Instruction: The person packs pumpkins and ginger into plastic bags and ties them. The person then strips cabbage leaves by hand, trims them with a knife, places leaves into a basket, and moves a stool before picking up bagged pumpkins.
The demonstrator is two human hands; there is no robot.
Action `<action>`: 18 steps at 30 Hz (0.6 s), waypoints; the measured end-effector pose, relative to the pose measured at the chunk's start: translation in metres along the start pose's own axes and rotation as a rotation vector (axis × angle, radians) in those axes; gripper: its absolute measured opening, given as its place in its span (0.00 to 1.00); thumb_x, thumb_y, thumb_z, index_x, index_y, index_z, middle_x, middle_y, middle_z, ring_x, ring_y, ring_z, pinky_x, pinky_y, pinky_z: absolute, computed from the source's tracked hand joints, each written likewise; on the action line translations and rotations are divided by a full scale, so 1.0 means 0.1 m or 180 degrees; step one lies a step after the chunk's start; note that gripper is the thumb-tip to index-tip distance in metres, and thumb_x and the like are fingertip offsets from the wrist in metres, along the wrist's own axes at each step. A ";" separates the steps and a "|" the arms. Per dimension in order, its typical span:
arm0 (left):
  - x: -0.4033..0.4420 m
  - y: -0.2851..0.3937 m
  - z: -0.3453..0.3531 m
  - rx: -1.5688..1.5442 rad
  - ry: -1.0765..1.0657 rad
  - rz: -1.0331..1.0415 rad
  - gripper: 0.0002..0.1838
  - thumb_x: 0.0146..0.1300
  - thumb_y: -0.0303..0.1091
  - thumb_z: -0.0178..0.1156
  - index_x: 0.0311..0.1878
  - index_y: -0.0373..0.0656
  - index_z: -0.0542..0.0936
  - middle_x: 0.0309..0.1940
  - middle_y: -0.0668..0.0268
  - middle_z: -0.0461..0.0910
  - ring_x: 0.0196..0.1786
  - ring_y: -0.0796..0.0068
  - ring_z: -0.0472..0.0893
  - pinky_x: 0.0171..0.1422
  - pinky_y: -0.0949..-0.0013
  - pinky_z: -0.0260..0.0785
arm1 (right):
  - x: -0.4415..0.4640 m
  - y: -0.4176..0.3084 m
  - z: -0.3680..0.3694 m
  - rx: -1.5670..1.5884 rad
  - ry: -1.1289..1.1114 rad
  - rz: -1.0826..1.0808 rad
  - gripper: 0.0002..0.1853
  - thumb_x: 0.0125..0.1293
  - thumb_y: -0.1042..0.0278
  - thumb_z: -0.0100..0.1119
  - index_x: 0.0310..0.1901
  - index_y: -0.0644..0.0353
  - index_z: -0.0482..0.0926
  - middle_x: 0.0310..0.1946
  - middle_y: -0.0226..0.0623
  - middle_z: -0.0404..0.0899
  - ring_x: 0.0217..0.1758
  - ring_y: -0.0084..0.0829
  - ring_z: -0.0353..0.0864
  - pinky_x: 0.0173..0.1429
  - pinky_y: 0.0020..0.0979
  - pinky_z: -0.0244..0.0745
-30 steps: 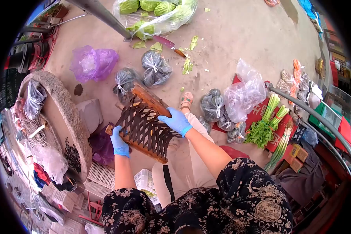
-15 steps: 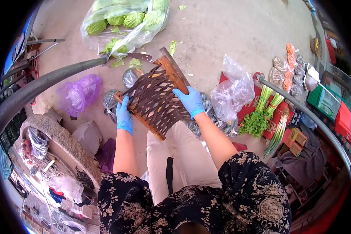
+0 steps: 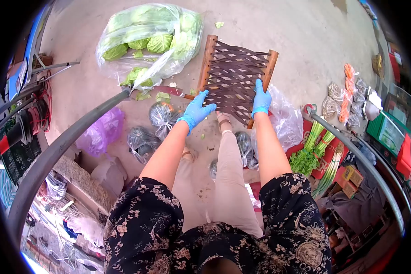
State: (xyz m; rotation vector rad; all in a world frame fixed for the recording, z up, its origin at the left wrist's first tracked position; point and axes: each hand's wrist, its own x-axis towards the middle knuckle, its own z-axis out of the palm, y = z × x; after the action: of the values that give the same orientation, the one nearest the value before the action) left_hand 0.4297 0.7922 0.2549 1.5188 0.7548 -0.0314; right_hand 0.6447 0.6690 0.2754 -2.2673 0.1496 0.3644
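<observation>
Between my two blue-gloved hands is a wooden folding stool (image 3: 235, 75) with a seat of woven dark brown straps, its woven face turned up toward me. My left hand (image 3: 196, 109) is closed around the lower end of its left wooden bar. On the right bar, my right hand (image 3: 261, 98) grips the lower part, thumb side up along the wood. Just left of the stool lies a knife (image 3: 168, 90) with a wooden handle, its tip toward the cabbages. Beyond it, a clear plastic bag (image 3: 187, 55) holds several green cabbages (image 3: 160, 43).
Tied bags (image 3: 162, 116) of dark produce lie around my feet, near a purple bag (image 3: 100, 132). Celery (image 3: 308, 157) and spring onions (image 3: 329, 171) rest at right by a clear bag (image 3: 285, 118). Curved metal bars (image 3: 64, 118) flank me; a stone trough (image 3: 80, 180) stands left.
The stool has moved forward and right and turned more upright. My left hand has shifted from the near-left bar to the lower end; both arms reach farther out.
</observation>
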 end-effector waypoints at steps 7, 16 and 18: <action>0.51 -0.21 0.47 -0.1486 -0.0131 -0.1105 0.35 0.56 0.41 0.57 0.65 0.41 0.56 0.62 0.55 0.60 0.64 0.65 0.62 0.66 0.68 0.53 | 1.33 0.14 0.24 0.0388 -0.0103 0.0514 0.30 0.52 0.43 0.60 0.39 0.70 0.76 0.34 0.37 0.76 0.34 0.27 0.72 0.38 0.29 0.69; 0.06 -1.16 0.63 -0.1733 0.1004 -0.2064 0.22 0.56 0.35 0.56 0.55 0.39 0.70 0.50 0.59 0.73 0.51 0.71 0.72 0.55 0.70 0.63 | 2.42 0.99 -0.07 -0.0552 -0.0800 0.1521 0.32 0.58 0.48 0.47 0.58 0.65 0.64 0.58 0.41 0.66 0.55 0.40 0.68 0.55 0.40 0.65; -0.15 -1.40 0.58 -0.1720 0.1271 -0.2296 0.21 0.56 0.35 0.56 0.53 0.39 0.72 0.48 0.60 0.74 0.49 0.72 0.73 0.54 0.71 0.64 | 2.11 0.91 -0.03 -0.2246 -0.0181 0.0754 0.29 0.53 0.55 0.52 0.52 0.68 0.68 0.49 0.50 0.71 0.49 0.43 0.71 0.52 0.40 0.66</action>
State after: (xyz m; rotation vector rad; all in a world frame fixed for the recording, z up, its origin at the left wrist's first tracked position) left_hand 0.3774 0.7196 0.1310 0.6876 1.4701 -0.0580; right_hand 0.8256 0.6089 0.1468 -2.9373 0.2981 0.6902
